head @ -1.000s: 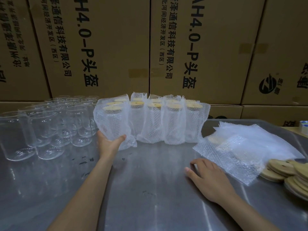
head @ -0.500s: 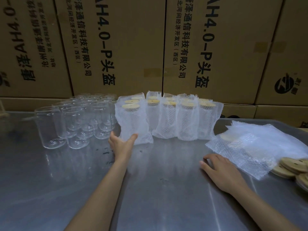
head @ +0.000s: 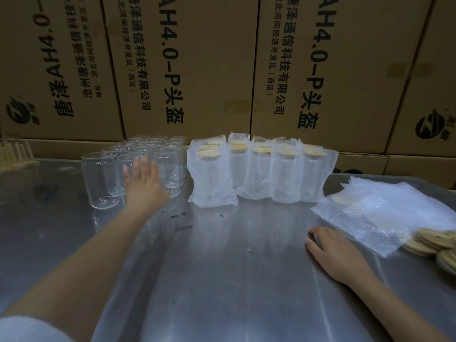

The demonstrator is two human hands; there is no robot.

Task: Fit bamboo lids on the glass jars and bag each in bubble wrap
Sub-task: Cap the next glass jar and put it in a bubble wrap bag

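Observation:
Several bare glass jars (head: 98,178) stand in a cluster at the back left of the steel table (head: 222,267). My left hand (head: 143,186) is stretched out in front of them with straight fingers, holding nothing. To its right stand several lidded jars in bubble-wrap bags; the nearest bagged jar (head: 209,178) is at the front left of that group. My right hand (head: 333,253) lies flat on the table beside a stack of flat bubble-wrap bags (head: 385,213). Loose bamboo lids (head: 434,243) are piled at the right edge.
Large printed cardboard boxes (head: 197,70) form a wall right behind the table. A pale wooden rack (head: 14,151) stands at the far left edge.
My left hand let go of the nearest bagged jar, which now stands on the table, and moved left to the bare glass jars. My right hand stayed in place.

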